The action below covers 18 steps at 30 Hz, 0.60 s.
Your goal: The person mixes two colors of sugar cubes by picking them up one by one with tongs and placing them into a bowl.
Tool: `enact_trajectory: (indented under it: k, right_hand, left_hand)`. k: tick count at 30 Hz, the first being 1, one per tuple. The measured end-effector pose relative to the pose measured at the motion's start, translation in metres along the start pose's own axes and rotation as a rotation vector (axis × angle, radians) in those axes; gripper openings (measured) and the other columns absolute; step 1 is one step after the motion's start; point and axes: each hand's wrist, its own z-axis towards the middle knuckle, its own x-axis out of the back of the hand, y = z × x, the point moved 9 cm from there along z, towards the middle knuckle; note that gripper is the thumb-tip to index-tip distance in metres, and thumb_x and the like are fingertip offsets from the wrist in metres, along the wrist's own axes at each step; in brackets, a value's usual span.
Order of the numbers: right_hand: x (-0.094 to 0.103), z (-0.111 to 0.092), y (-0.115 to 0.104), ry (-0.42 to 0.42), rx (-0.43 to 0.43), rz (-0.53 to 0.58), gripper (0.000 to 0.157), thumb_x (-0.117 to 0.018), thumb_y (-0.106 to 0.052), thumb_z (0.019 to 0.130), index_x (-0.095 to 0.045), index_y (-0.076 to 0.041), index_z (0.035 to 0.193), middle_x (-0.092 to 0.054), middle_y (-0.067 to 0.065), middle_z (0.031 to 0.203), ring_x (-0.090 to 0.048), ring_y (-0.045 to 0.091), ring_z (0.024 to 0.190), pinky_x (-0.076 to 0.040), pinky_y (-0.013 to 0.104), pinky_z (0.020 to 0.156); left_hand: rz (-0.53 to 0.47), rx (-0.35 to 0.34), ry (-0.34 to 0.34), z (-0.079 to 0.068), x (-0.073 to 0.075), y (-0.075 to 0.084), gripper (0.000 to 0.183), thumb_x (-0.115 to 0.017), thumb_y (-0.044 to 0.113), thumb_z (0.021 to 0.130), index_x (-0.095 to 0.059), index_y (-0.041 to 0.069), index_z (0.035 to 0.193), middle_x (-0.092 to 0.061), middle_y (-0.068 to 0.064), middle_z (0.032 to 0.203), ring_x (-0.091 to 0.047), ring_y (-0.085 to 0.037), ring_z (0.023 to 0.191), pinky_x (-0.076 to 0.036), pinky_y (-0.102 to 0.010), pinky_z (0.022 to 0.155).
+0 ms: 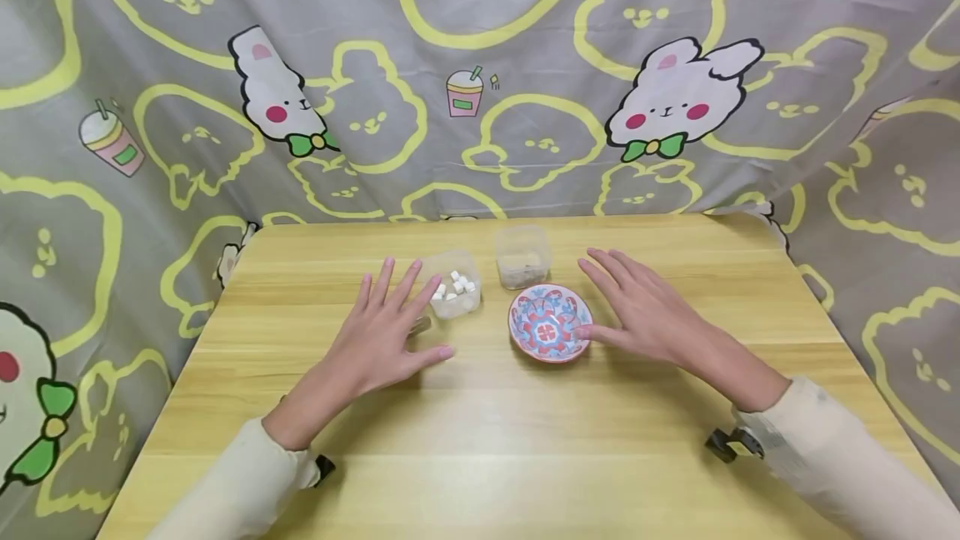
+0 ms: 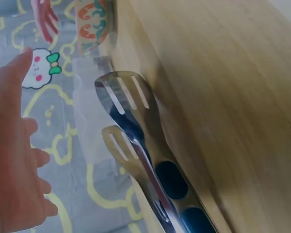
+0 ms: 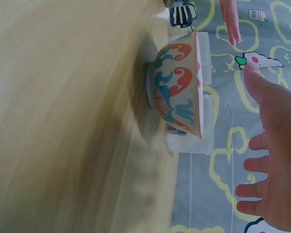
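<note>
My left hand [image 1: 382,340] is held over the table with its fingers spread, gripping nothing. Under it lie metal tongs [image 2: 145,126] with slotted heads and dark blue grips; in the head view the hand hides most of them. Past its fingertips stands a clear plastic container [image 1: 453,260] with several white cubes [image 1: 460,282]. A red-and-blue patterned bowl [image 1: 547,315] sits upright nearer my right hand [image 1: 637,311]. That hand has its fingers extended; its thumb overlaps the bowl's rim in the head view, but the right wrist view shows a gap between them.
Behind the bowl is a second clear container [image 1: 522,242] with a little dark content [image 3: 177,130] low inside. A wooden table [image 1: 480,473] carries everything. Patterned grey curtain [image 1: 547,73] closes off its back and sides.
</note>
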Motion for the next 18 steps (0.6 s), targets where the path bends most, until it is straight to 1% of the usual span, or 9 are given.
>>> enact_trajectory:
  k: [3, 7, 13, 15, 18]
  right_hand:
    - [-0.004, 0.000, 0.001, -0.011, -0.005, 0.008, 0.099, -0.066, -0.068, 0.090, -0.033, -0.007, 0.161, -0.035, 0.021, 0.165, -0.036, 0.046, 0.151, -0.034, 0.063, 0.120]
    - [-0.007, 0.002, 0.001, -0.023, -0.013, 0.030, 0.097, -0.066, -0.065, 0.092, -0.033, -0.005, 0.161, -0.039, 0.022, 0.163, -0.040, 0.044, 0.149, -0.034, 0.062, 0.120]
    - [-0.011, 0.003, 0.003, -0.049, -0.069, 0.073, 0.088, -0.064, -0.057, 0.098, -0.035, -0.002, 0.159, -0.049, 0.026, 0.155, -0.050, 0.046, 0.141, -0.039, 0.063, 0.117]
    - [-0.012, 0.003, 0.004, -0.062, -0.089, 0.095, 0.086, -0.064, -0.056, 0.098, -0.036, -0.002, 0.159, -0.050, 0.028, 0.153, -0.051, 0.047, 0.140, -0.040, 0.063, 0.116]
    - [-0.014, 0.002, 0.007, -0.074, -0.126, 0.147, 0.082, -0.065, -0.052, 0.099, -0.037, -0.002, 0.159, -0.051, 0.029, 0.152, -0.052, 0.048, 0.140, -0.042, 0.063, 0.114]
  left_hand:
    - [-0.004, 0.009, -0.011, -0.002, -0.003, -0.004, 0.100, -0.043, 0.087, 0.089, -0.014, 0.033, 0.167, -0.003, -0.006, 0.177, 0.009, -0.040, 0.163, -0.002, -0.067, 0.128]
    - [0.006, 0.009, -0.016, -0.005, -0.002, -0.008, 0.100, -0.045, 0.086, 0.089, -0.014, 0.032, 0.167, -0.006, -0.008, 0.177, 0.005, -0.043, 0.163, -0.003, -0.068, 0.127]
    - [0.012, 0.022, -0.012, -0.008, -0.003, -0.014, 0.102, -0.047, 0.086, 0.088, -0.016, 0.032, 0.167, -0.007, -0.008, 0.177, 0.002, -0.044, 0.162, -0.006, -0.068, 0.127]
    - [-0.001, 0.029, -0.011, -0.010, -0.003, -0.016, 0.102, -0.048, 0.087, 0.087, -0.018, 0.031, 0.167, -0.007, -0.007, 0.177, 0.004, -0.043, 0.163, -0.005, -0.068, 0.128]
    - [-0.009, 0.037, -0.014, -0.012, -0.004, -0.019, 0.105, -0.048, 0.088, 0.086, -0.015, 0.031, 0.167, -0.007, -0.008, 0.177, 0.004, -0.042, 0.163, -0.008, -0.067, 0.128]
